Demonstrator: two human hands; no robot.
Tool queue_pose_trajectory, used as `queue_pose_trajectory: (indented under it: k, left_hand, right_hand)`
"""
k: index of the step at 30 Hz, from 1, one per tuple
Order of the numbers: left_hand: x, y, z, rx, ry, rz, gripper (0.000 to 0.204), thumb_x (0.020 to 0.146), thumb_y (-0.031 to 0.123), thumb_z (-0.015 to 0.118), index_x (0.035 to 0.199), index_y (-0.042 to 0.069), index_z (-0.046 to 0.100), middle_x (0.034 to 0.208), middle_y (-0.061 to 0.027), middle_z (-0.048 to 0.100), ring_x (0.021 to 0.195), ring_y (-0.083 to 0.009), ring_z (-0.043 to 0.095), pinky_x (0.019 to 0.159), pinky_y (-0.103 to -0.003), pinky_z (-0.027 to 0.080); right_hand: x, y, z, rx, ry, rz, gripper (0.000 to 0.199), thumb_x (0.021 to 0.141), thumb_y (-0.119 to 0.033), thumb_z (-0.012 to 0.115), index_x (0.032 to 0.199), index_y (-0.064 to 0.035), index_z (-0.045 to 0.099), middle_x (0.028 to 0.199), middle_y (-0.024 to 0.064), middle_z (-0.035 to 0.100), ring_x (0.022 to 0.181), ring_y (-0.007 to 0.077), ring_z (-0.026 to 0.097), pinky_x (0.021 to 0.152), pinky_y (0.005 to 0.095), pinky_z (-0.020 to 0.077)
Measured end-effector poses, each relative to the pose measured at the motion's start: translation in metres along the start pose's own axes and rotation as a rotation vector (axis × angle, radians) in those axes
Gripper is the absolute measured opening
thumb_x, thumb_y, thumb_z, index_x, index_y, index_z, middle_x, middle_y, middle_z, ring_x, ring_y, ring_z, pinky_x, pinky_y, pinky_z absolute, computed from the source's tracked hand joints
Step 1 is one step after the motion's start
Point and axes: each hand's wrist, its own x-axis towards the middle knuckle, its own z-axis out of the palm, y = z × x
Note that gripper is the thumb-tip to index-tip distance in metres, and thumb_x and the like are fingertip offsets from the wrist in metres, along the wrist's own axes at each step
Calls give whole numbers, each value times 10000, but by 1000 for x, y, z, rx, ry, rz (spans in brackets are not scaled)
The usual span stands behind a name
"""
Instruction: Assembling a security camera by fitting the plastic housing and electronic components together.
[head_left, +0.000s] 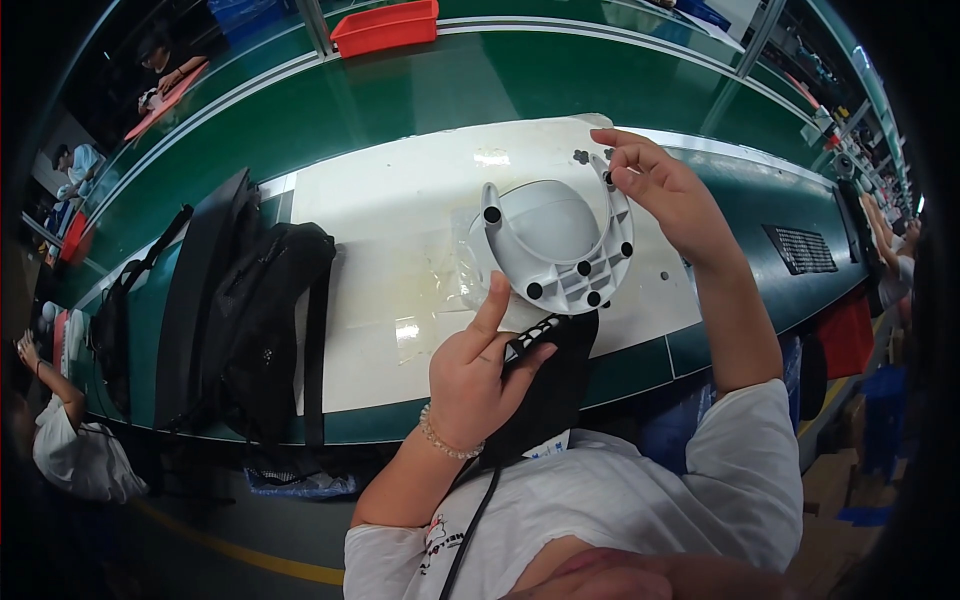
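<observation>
Head view: what does the left hand have?

"A narrow black strip with pale oval spots, pinched between thumb and fingers"

"And the glossy white plastic domed piece with a curved, ribbed frame?"

"Just beyond that hand, on a pale flat rectangular sheet over the green worktop. Black round pads dot its frame"

"Right hand?"

"Fingers loosely curled at the frame's upper right, thumb by a pad; I cannot tell whether it presses"

"Nearby?"

"A black dotted rectangular sheet to the right, a black fabric bag to the left"
</observation>
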Motion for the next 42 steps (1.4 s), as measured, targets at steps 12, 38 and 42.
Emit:
queue_pose_trajectory:
  k: [12, 38, 42]
  left_hand:
    - [-1, 3, 1, -4, -20, -34, 240, 612, 107, 732, 607, -13, 523, 1244, -204, 425, 477, -204, 503, 445, -268, 403]
    - [-1, 11, -9, -107, -26, -116, 234, 634, 39, 718, 791, -37, 562, 1084, -171, 560, 645, -202, 608, 582, -257, 477]
    - [2, 11, -10, -120, -19, -118, 221, 648, 56, 720, 772, -24, 555, 1034, -163, 580, 641, -198, 605, 585, -257, 478]
  right_hand:
    - [-20, 3, 4, -980, 264, -669, 210, 791, -263, 585, 881, -74, 606, 1113, 79, 540, 1093, 256, 455, 871, 354, 324]
    - [161, 179, -50, -1158, 528, -310, 100, 804, -151, 488, 807, -107, 578, 767, 57, 542, 798, 241, 546, 619, 361, 457]
    - [159, 212, -69, -1123, 462, 33, 207, 826, -248, 472, 876, -101, 609, 939, 54, 560, 911, 235, 522, 742, 355, 434]
